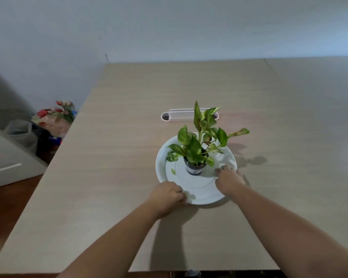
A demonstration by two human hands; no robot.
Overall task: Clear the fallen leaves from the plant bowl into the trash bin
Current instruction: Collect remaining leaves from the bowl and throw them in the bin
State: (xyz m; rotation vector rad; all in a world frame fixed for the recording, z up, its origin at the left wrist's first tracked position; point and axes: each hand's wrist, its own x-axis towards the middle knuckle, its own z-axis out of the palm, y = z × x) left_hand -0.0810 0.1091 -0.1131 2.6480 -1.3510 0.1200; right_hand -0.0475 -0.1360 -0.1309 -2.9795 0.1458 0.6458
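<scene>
A wide white plant bowl stands mid-table, with a small potted green plant in its middle. One small green fallen leaf lies on the bowl's left inner rim. My left hand is at the bowl's near-left rim, fingers pinched together on something pale and blurred that may be a leaf. My right hand rests on the bowl's right rim, fingers curled down over the edge. The trash bin stands on the floor left of the table, filled with flowers and wrappings.
A white cable slot is set in the wooden table behind the plant. A grey cabinet stands at the far left. The table's near edge runs just under my forearms.
</scene>
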